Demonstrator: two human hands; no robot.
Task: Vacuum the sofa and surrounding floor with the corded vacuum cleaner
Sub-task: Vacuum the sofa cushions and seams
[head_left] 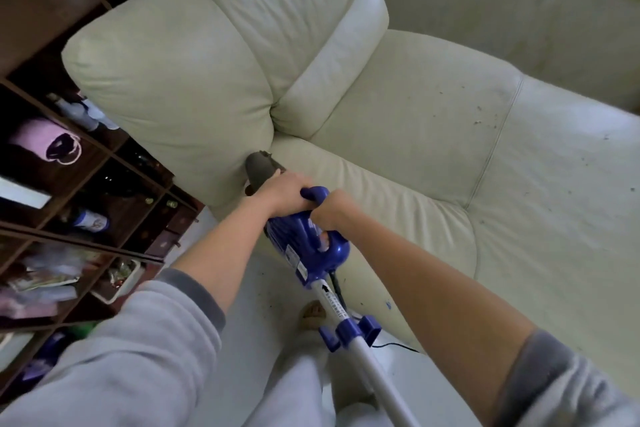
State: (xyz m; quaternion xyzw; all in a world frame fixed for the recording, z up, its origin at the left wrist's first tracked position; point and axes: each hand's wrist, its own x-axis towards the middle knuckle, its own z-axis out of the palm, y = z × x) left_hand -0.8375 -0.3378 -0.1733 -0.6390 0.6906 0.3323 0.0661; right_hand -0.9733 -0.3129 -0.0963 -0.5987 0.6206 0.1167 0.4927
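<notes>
A cream leather sofa [398, 121] fills the middle of the head view, with crumbs scattered on its right seat cushion [554, 184]. A blue corded vacuum cleaner [304, 246] points its dark nozzle [258, 166] into the gap between the sofa's armrest [166, 80] and the seat. My left hand [284, 192] grips the front of the vacuum body, just behind the nozzle. My right hand [329, 210] grips the blue handle right beside it. A white tube [367, 354] runs back from the body toward me, and a black cord [394, 345] trails on the floor.
A dark wooden shelf unit [69, 201] with bottles and clutter stands close on the left, against the armrest. The pale floor [263, 308] lies between shelf and sofa, with my foot [313, 314] and legs on it. A grey wall [502, 10] is behind the sofa.
</notes>
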